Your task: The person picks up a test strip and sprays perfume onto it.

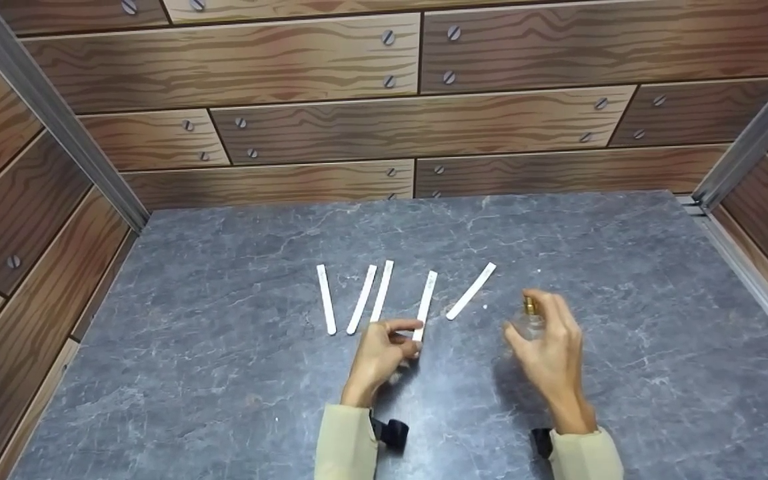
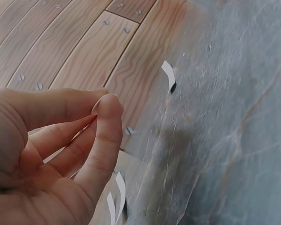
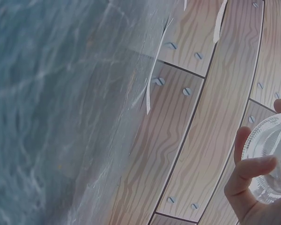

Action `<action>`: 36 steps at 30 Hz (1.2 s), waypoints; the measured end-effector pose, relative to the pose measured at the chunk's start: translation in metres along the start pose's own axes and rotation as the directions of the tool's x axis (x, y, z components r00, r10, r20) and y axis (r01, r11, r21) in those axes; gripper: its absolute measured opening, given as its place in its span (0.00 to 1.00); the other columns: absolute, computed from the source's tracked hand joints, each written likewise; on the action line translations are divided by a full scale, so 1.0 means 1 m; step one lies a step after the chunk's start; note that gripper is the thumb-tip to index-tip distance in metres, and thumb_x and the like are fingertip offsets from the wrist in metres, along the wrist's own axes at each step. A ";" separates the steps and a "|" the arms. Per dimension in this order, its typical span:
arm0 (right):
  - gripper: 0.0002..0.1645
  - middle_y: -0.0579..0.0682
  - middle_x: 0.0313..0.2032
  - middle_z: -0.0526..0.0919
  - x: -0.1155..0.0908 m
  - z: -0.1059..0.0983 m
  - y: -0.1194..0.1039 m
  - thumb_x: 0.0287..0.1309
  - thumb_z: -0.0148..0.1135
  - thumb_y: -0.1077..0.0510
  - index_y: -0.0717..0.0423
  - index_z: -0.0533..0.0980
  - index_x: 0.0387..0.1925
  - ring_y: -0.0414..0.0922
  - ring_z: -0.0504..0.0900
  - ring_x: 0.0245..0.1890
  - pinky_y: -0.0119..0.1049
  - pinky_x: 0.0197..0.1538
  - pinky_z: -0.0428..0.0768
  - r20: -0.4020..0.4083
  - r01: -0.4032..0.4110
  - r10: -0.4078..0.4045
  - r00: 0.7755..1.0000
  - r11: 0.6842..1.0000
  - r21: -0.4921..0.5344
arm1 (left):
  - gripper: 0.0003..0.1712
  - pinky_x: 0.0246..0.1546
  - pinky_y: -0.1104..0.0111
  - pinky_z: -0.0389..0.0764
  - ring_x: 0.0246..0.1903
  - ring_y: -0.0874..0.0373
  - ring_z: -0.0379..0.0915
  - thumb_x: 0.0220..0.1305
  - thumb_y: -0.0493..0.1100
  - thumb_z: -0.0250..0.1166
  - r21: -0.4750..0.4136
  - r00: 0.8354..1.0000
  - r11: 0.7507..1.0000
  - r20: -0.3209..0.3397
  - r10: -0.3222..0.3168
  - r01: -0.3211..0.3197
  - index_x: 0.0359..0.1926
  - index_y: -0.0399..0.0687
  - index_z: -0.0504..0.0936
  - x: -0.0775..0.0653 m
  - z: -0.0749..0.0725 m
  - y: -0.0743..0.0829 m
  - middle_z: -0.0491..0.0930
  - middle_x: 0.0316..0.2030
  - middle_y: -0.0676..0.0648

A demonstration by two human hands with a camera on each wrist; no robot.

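Between the thumb and fingers of my left hand (image 1: 379,355) is the lower end of a white paper test strip (image 1: 428,293). In the left wrist view only a thin edge of that strip shows at the fingertips. My right hand (image 1: 554,347) grips a clear glass perfume bottle (image 1: 533,326) with a gold spray top, a finger at the top. The right wrist view shows the bottle's round, ridged base, with thumb and fingers around it. More white strips lie on the table: one slanted strip (image 1: 471,291) between the hands, and several left of the held strip, including the leftmost strip (image 1: 326,300).
The grey marble-patterned table (image 1: 224,400) spreads around both hands. Wood-plank-patterned panels (image 1: 317,63) stand behind it and at both sides, with metal frame posts (image 1: 71,127) at the corners. A tiny white speck (image 1: 485,307) lies near the slanted strip.
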State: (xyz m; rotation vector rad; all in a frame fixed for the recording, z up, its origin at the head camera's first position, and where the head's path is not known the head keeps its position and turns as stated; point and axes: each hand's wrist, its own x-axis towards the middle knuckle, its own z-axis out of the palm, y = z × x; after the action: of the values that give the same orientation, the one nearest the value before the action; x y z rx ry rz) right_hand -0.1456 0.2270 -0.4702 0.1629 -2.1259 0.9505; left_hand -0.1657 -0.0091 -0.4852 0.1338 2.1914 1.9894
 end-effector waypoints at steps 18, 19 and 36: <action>0.32 0.58 0.34 0.81 -0.002 0.003 -0.001 0.29 0.76 0.77 0.66 0.78 0.44 0.53 0.80 0.28 0.49 0.30 0.82 0.001 0.042 -0.042 0.999 0.999 0.004 | 0.19 0.22 0.57 0.84 0.23 0.55 0.80 0.54 0.22 0.66 0.027 0.999 0.999 0.015 0.041 -0.042 0.48 0.30 0.86 -0.034 0.006 0.006 0.82 0.28 0.42; 0.32 0.58 0.33 0.81 -0.002 0.003 -0.001 0.29 0.76 0.77 0.67 0.78 0.44 0.53 0.80 0.28 0.49 0.30 0.82 0.003 0.049 -0.049 0.999 0.999 0.002 | 0.19 0.22 0.58 0.83 0.23 0.55 0.80 0.54 0.22 0.66 0.025 0.999 0.999 0.013 0.038 -0.039 0.48 0.30 0.86 -0.035 0.007 0.006 0.82 0.27 0.43; 0.30 0.58 0.32 0.81 -0.005 0.009 -0.006 0.28 0.74 0.78 0.66 0.78 0.42 0.54 0.80 0.27 0.50 0.29 0.83 0.061 0.076 -0.078 0.995 0.996 0.035 | 0.19 0.19 0.76 0.74 0.23 0.57 0.80 0.54 0.23 0.68 0.023 0.996 0.998 0.056 0.065 -0.066 0.48 0.32 0.86 -0.042 0.022 0.011 0.83 0.29 0.42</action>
State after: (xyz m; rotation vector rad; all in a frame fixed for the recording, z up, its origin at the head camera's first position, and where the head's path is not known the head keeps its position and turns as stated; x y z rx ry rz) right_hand -0.1452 0.2158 -0.4742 0.2928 -2.1454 0.9461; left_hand -0.1206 0.0059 -0.4733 0.2641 2.2051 1.9677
